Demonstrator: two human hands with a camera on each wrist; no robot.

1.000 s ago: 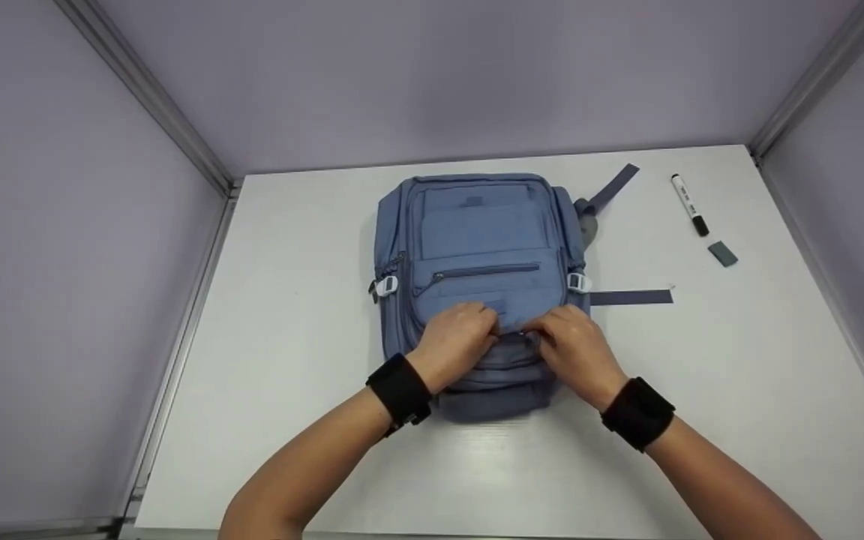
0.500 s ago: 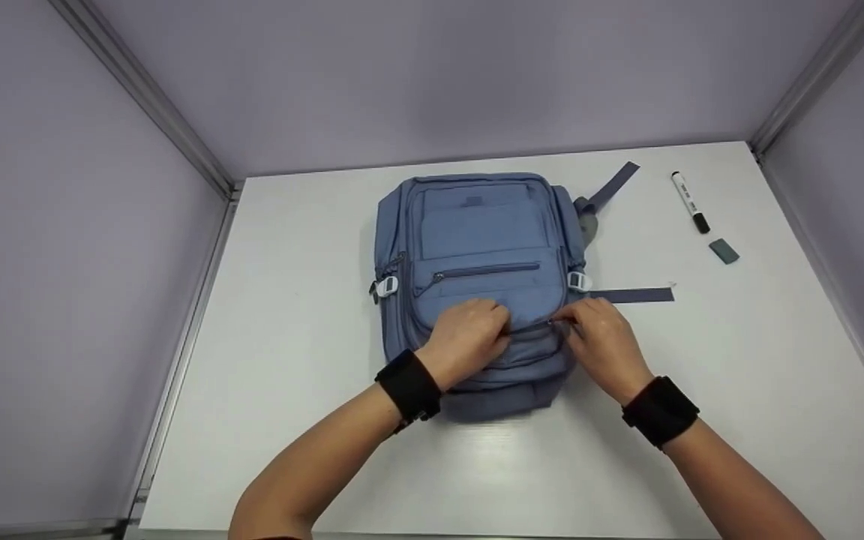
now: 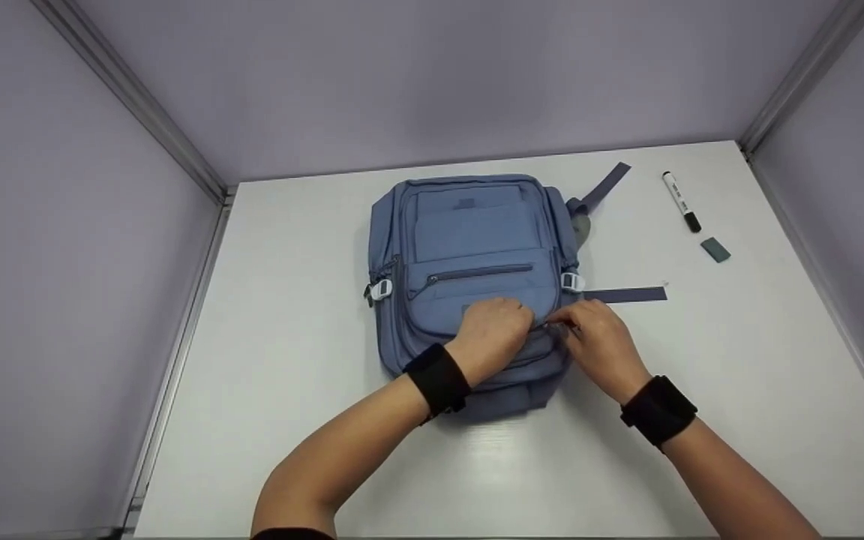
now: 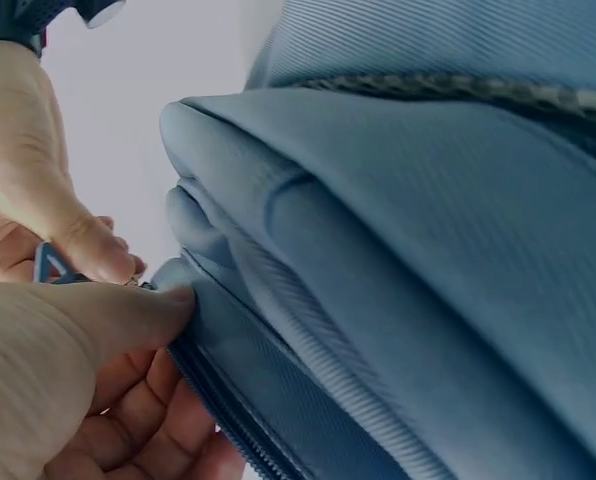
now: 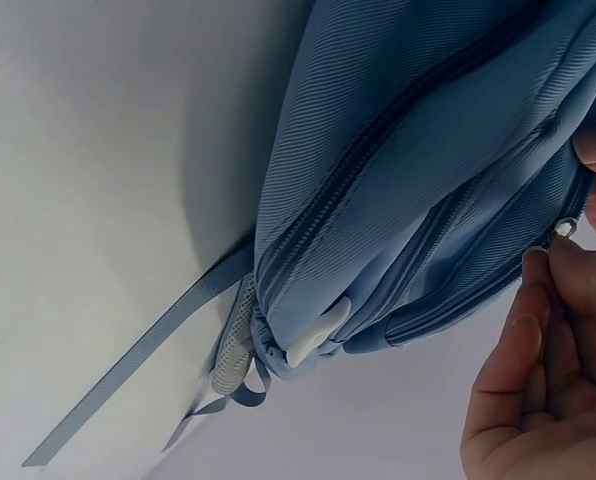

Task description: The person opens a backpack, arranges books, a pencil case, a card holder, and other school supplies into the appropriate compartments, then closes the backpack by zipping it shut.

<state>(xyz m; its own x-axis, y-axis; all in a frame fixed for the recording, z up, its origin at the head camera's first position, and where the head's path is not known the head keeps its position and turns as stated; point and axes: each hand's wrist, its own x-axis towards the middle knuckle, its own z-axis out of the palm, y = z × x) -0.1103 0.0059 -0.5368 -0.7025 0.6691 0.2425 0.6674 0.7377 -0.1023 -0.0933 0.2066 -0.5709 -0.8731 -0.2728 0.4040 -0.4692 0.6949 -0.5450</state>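
A blue backpack lies front side up on the white table, its top away from me. My left hand pinches the fabric edge along the front pocket's zipper; in the left wrist view its thumb presses on that edge. Just to the right, my right hand pinches the zipper pull between thumb and fingertips. The metal zipper slider shows in the right wrist view, close to the left fingertips. A blue triangular loop sticks out by the right fingers in the left wrist view.
A black-capped white marker and a small dark green block lie at the table's right. Two straps stretch out from the backpack's right side. Pale panels enclose the table at the back and sides.
My right hand has moved right along the front pocket's zipper with the pull, then stayed there. My left hand has slid right along the edge, closer to it. The view has shifted slightly.
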